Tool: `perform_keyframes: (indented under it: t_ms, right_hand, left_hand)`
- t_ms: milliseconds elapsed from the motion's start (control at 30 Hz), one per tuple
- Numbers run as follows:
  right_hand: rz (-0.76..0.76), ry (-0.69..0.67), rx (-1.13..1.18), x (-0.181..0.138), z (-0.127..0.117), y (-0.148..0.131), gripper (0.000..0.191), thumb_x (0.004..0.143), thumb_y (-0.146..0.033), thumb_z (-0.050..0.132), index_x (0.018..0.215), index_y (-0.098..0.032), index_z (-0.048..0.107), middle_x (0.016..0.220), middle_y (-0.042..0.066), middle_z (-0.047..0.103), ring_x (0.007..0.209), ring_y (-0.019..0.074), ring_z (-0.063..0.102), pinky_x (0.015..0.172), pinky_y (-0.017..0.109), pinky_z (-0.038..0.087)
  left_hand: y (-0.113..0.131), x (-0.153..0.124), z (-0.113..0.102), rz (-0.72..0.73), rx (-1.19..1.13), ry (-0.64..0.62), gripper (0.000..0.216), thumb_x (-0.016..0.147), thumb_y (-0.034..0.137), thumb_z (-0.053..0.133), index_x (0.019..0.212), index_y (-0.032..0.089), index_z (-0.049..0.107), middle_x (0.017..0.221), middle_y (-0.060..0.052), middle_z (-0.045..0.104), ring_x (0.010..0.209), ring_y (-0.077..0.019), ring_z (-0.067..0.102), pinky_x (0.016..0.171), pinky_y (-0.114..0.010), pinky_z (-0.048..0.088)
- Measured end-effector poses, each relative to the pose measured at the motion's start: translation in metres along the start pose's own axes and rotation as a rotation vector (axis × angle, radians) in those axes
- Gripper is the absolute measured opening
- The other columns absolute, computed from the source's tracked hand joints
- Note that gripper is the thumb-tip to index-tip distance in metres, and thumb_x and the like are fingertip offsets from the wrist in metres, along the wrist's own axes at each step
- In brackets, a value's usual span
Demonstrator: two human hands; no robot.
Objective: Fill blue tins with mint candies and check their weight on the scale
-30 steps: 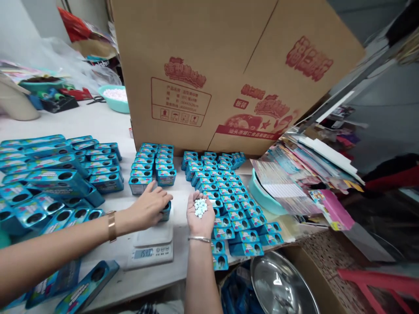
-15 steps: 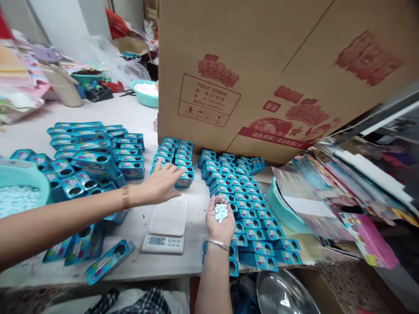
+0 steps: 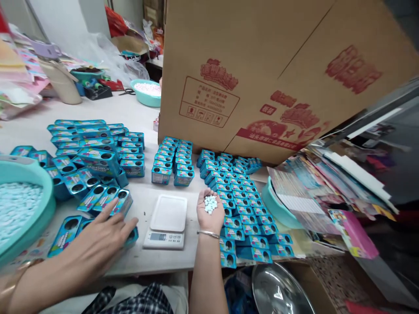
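My right hand [image 3: 211, 218] is palm up beside the kitchen scale, its fingers slightly cupped around a small heap of pale blue candies [image 3: 210, 203]. My left hand [image 3: 104, 233], palm down with fingers spread, is over a small blue tin [image 3: 132, 237] near the table's front edge. Most of that tin is hidden beneath it, and I cannot tell if the fingers touch it. The white scale [image 3: 168, 213] stands between my hands with a bare pan. Close to my left fingertips are more blue tins with round dark windows [image 3: 98, 198].
A teal basin of pale blue candies [image 3: 49, 187] stands at the left. Rows of blue tins [image 3: 244, 205] fill the right of the table. A large cardboard box [image 3: 255, 52] rises behind them. Farther back is a teal bowl [image 3: 147, 99] of pale pieces.
My left hand has moved from above the tins behind the scale down and left to the tin near the front edge. The right hand still holds the candies, slightly shifted left in view.
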State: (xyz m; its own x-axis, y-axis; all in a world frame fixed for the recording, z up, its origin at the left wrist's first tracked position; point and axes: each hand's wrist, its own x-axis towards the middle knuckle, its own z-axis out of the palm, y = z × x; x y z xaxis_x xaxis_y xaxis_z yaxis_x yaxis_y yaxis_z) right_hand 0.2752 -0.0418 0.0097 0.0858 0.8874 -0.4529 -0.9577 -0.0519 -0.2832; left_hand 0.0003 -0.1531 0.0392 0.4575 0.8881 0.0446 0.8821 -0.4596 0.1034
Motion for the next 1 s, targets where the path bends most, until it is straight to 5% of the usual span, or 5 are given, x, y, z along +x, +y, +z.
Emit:
perform_keyframes:
  t_ms: [167, 400, 567, 800, 1000]
  right_hand:
    - [-0.026, 0.065, 0.077, -0.008, -0.003, -0.015, 0.028, 0.088, -0.017, 0.042, 0.065, -0.019, 0.057, 0.065, -0.002, 0.066, 0.069, 0.0081, 0.068, 0.085, 0.029, 0.057]
    - [-0.101, 0.008, -0.032, -0.006, -0.015, -0.018, 0.02, 0.085, -0.017, 0.047, 0.069, -0.02, 0.058, 0.065, -0.003, 0.065, 0.069, 0.0097, 0.066, 0.088, 0.034, 0.057]
    - [-0.083, 0.053, 0.015, -0.003, -0.017, -0.016, 0.02, 0.086, -0.016, 0.046, 0.07, -0.019, 0.058, 0.066, -0.002, 0.065, 0.069, 0.0101, 0.065, 0.088, 0.034, 0.057]
    - [0.013, 0.022, 0.012, 0.003, 0.002, 0.002, 0.021, 0.087, -0.019, 0.045, 0.069, -0.019, 0.056, 0.063, -0.003, 0.062, 0.064, 0.009, 0.061, 0.075, 0.028, 0.056]
    - [0.014, -0.032, -0.031, 0.0, 0.013, 0.01, 0.025, 0.089, -0.019, 0.04, 0.069, -0.019, 0.054, 0.063, -0.004, 0.059, 0.055, 0.0077, 0.055, 0.061, 0.023, 0.052]
  left_hand:
    - [0.007, 0.068, -0.035, 0.143, 0.062, 0.063, 0.025, 0.072, 0.016, 0.053, 0.094, 0.021, 0.063, 0.086, -0.006, 0.067, 0.091, -0.0257, 0.06, 0.12, -0.055, 0.004]
    - [0.029, 0.142, 0.0, 0.192, 0.022, -0.044, 0.037, 0.07, 0.024, 0.069, 0.105, 0.018, 0.06, 0.098, -0.01, 0.071, 0.106, -0.0305, 0.059, 0.116, -0.061, 0.009]
    - [0.006, 0.124, -0.019, 0.002, 0.068, 0.145, 0.131, 0.057, 0.056, 0.08, 0.152, 0.014, 0.0, 0.16, -0.023, 0.014, 0.147, -0.0418, 0.01, 0.115, -0.065, 0.004]
    - [-0.046, 0.068, -0.033, -0.184, 0.029, 0.2, 0.104, 0.075, 0.059, 0.054, 0.153, 0.017, -0.002, 0.157, -0.018, 0.025, 0.146, -0.0418, 0.017, 0.115, -0.066, 0.012]
    - [-0.048, 0.047, -0.026, -0.244, 0.046, 0.232, 0.093, 0.08, 0.06, 0.046, 0.152, 0.017, 0.006, 0.151, -0.019, 0.036, 0.147, -0.0411, 0.015, 0.112, -0.069, 0.018]
